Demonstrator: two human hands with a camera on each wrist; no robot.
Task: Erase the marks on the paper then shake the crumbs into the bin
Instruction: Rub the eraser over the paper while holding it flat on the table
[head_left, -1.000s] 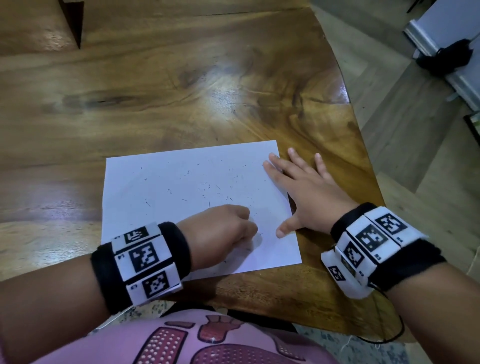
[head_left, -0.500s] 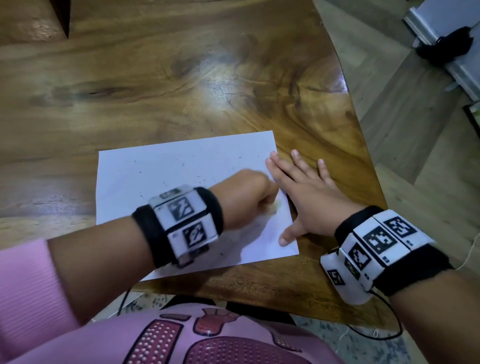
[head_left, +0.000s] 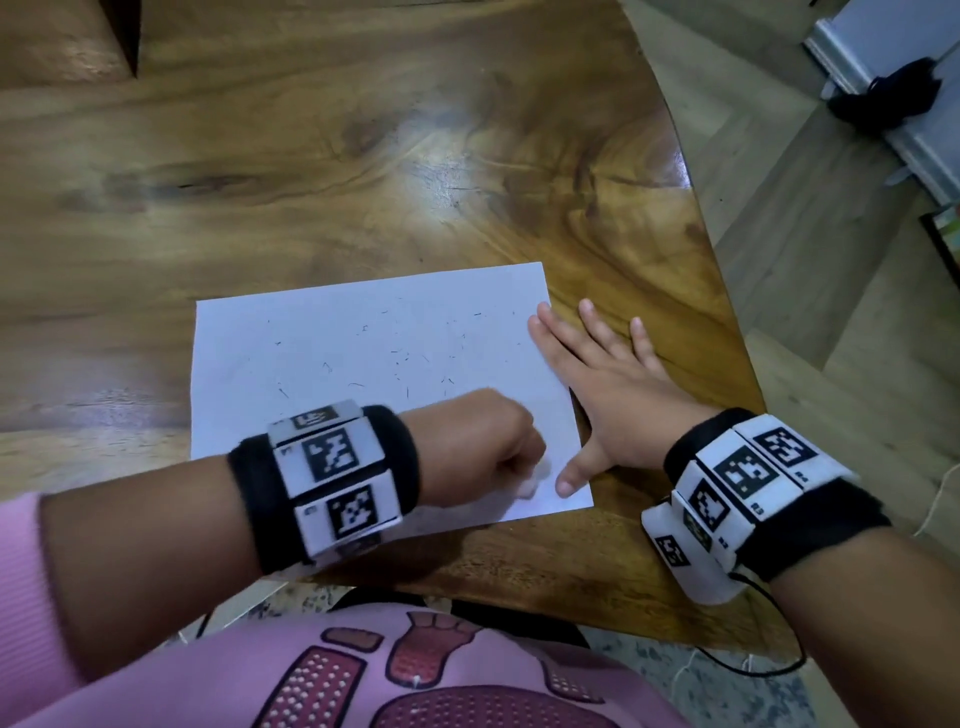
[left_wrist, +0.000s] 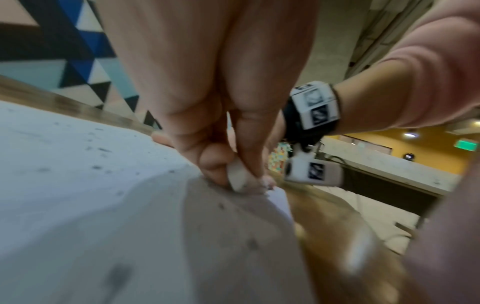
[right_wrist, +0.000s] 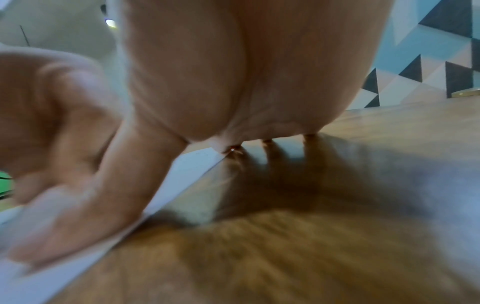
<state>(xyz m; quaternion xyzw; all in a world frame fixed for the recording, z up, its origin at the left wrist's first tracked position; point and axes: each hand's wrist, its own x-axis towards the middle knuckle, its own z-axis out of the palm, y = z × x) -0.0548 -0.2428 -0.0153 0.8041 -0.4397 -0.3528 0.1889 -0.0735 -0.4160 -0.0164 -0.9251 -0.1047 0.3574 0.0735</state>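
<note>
Left hand: the left hand (head_left: 475, 447) is curled into a fist, its fingers (left_wrist: 205, 162) and thumb pinching a small white eraser (left_wrist: 237, 176); the eraser's blunt, rounded end presses on the paper just below the fingertips.
Eraser: matte, smooth-sided block, mostly hidden inside the fist in the head view, blurred at its tip.
Paper: the thin white rectangular sheet (head_left: 363, 338) lies flat on the bench, spreading away to the left of the fingers; its near right corner lies under them.
Crumbs: fine dark curled flecks (head_left: 405, 358) are scattered over the sheet, beyond the left knuckles.
Right hand: the right hand (head_left: 613, 395) lies flat and spread, holding nothing; its thumb (right_wrist: 85, 205) and index finger press on the sheet's right edge, the other fingers rest on bare wood to the right.
Bench: glossy brown wood (head_left: 415, 156) with swirling grain, a bright glare patch and a curved right edge.
Wristbands: black fuzzy bands with white square marker tiles (head_left: 332, 452) sit on both wrists.
</note>
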